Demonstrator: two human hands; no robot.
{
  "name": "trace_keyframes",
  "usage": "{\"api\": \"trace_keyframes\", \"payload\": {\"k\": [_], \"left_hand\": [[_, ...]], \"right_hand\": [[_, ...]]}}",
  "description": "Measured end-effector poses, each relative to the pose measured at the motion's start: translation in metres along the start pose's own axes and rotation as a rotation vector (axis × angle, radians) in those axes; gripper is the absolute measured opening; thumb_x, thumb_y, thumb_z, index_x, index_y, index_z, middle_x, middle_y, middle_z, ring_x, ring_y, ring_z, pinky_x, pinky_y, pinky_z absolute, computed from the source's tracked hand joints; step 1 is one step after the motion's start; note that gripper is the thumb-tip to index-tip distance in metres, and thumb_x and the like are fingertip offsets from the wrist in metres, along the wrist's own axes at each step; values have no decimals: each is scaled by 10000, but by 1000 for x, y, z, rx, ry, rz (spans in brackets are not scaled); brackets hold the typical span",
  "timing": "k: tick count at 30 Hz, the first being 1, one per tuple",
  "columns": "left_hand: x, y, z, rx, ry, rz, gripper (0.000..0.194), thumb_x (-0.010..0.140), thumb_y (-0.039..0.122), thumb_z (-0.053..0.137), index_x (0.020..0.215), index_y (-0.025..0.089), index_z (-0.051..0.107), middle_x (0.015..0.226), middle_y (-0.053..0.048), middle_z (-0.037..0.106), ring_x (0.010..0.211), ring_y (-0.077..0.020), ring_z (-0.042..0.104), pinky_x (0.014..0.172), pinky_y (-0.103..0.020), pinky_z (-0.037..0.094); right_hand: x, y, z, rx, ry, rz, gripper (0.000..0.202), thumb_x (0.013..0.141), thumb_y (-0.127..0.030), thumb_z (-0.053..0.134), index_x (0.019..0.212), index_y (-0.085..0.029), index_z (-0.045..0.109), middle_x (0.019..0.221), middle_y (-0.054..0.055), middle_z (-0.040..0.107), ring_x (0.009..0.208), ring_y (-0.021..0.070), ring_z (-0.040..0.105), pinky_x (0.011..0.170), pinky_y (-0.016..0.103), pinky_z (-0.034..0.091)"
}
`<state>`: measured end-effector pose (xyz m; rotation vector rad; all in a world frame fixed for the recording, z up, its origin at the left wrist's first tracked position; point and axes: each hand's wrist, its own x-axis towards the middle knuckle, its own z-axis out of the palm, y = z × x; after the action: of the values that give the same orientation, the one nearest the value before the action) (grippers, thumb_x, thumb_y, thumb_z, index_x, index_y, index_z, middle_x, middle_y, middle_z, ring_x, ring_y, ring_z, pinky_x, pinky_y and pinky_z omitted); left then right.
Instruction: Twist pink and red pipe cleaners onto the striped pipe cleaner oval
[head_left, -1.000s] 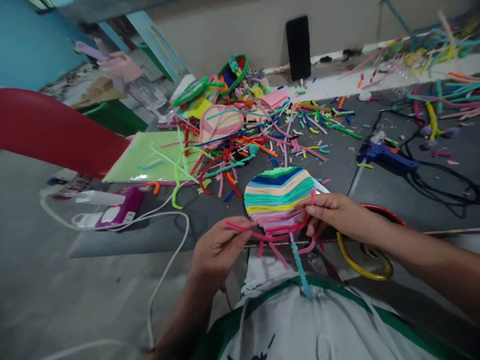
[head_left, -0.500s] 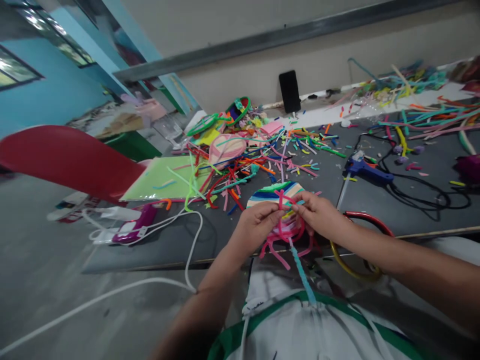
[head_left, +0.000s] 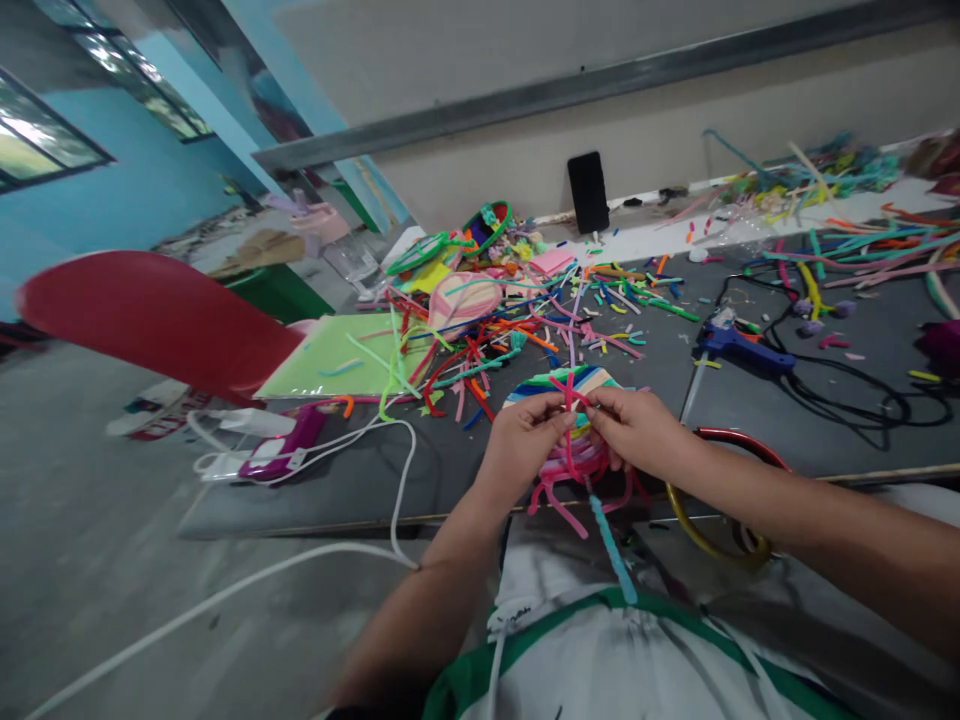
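Pinching pink pipe cleaner [head_left: 570, 440] between fingertips of your left hand [head_left: 529, 440] and right hand [head_left: 626, 425] | striped disc [head_left: 559, 382] behind, partly hidden by both

The left hand [head_left: 525, 445] and right hand [head_left: 634, 430] cover part of the striped disc [head_left: 553, 382] and of the pink strip [head_left: 570, 448] at their fingertips. A purple thing [head_left: 942, 348] is cut by the right edge, the white cable [head_left: 225, 598] by the bottom. Lettering [head_left: 163, 425] near the red chair [head_left: 165, 320] is too blurred to read.
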<state>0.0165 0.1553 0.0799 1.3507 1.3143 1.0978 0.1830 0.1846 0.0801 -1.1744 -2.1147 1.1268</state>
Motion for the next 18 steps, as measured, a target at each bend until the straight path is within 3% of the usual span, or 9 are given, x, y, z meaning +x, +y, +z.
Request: {"api": "trace_keyframes", "payload": {"k": [8,12,15,18], "left_hand": [[1,-5,-3,-70,14,-40,221,753,322,648,880,142,633,530,42,556,409,-63,446,401,-169,321],[1,-5,-3,-36,8,-33,196,756,317,639,844,143,649,496,41,542,406,-67,437,404,-178,321],[1,-4,-2,-21,8,-14,168,755,301,637,821,147,654,498,47,545,396,-61,413,408,-183,316],[2,-5,-2,-4,13,-9,178,772,326,624,777,149,643,496,42,554,393,-67,426,409,-189,318]], "right_hand": [[2,-1,1,-100,-45,-13,195,845,-202,382,741,-203,546,467,-50,536,421,105,538,471,206,330],[8,-8,-5,-176,65,-75,222,851,-302,456,757,-183,617,601,-12,598,542,111,520,536,224,315],[19,-9,-4,-93,167,-122,232,830,-368,512,821,-175,640,722,2,631,628,115,514,581,225,325],[29,-5,0,38,192,-115,231,802,-370,545,737,-165,627,669,-12,594,629,110,493,587,222,328]]}}
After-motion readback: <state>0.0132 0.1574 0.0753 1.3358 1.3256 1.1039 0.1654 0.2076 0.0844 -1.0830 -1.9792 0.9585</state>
